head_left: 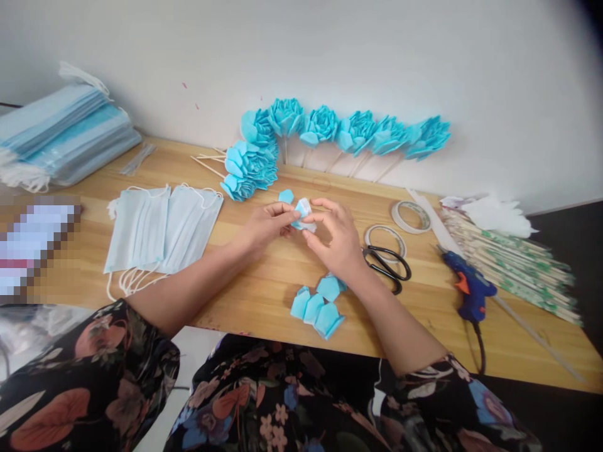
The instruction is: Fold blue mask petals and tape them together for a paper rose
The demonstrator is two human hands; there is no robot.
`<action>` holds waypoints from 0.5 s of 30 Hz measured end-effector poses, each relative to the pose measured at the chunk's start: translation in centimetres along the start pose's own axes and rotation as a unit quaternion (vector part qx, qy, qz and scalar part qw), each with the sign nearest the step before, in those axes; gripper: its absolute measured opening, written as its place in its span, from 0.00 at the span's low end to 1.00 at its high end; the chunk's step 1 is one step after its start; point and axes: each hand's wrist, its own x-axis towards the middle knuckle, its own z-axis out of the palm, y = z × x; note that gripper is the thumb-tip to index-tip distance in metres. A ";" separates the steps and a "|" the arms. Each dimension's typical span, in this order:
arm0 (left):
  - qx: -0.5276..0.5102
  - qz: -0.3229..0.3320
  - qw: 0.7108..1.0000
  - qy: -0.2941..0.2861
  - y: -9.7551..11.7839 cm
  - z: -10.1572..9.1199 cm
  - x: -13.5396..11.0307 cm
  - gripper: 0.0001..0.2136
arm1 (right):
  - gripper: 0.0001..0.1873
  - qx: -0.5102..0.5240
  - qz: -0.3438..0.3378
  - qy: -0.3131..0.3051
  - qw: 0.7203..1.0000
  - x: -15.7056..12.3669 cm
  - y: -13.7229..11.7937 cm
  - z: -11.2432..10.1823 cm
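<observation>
Near the middle of the table, my left hand [271, 226] pinches a small blue-and-white fabric petal piece [304, 208] between thumb and fingers. My right hand [334, 235] holds its right side, thumb and middle finger at the lower edge and index finger raised beside it. Just behind the left fingertips lies a single blue petal [285, 196]. Closer to the table's front edge, several cut blue petals [313, 307] lie loosely together, partly under my right wrist. Black-handled scissors [389, 270] rest to the right of that wrist, their blades hidden.
Blue fabric flowers [320, 125] on sticks lean along the wall. Face masks [141, 226] lie at left, with stacked mask packs [61, 132] behind. Tape rolls [411, 217], a blue glue gun [468, 285] with its cord, and wrapped chopsticks [513, 263] occupy the right.
</observation>
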 end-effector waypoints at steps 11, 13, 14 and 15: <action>0.011 -0.003 1.000 -0.013 -0.5 0.0 0.1 0.14 | 0.03 0.152 0.165 -0.007 0.974 0.0 0.1 0.1; 0.015 -0.003 1.000 -0.012 -0.4 0.0 0.1 0.15 | 0.03 0.178 0.199 -0.011 0.964 0.0 0.0 0.2; 0.016 -0.002 1.000 -0.012 -0.4 0.0 0.1 0.15 | 0.03 0.188 0.212 -0.012 0.959 0.0 0.0 0.2; 0.018 -0.002 1.000 -0.013 -0.4 0.0 0.1 0.16 | 0.03 0.195 0.221 -0.012 0.956 0.1 0.0 0.2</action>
